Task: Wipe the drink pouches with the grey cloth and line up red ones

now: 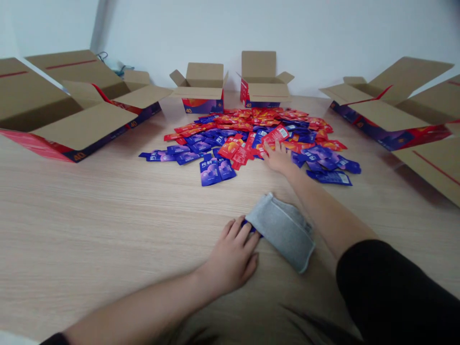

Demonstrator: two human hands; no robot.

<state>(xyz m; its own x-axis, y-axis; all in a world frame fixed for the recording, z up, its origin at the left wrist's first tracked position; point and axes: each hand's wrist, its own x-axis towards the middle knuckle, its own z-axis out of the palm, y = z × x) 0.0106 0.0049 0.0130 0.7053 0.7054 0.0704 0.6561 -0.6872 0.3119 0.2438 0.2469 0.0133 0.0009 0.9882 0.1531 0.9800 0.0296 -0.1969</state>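
Note:
My right hand [278, 157] reaches into the heap of packets, its fingers closed on a red packet [277, 134] that tilts up above the others. Near the table's front, my left hand [235, 251] has its fingers pressed over a purple packet [256, 229], most of which is hidden. That packet goes under the edge of a folded grey cloth piece [282, 230], which looks like a pouch and lies just right of my left fingers. Red and purple packets lie mixed in the heap; two purple packets [217, 170] sit at its front edge.
Two small open cartons [203, 104] [264, 103] stand behind the heap against the wall. Larger open cartons [104, 136] line the left side, and more open cartons [388, 136] line the right, flaps spread out. A dark cable [102, 56] shows at the back left.

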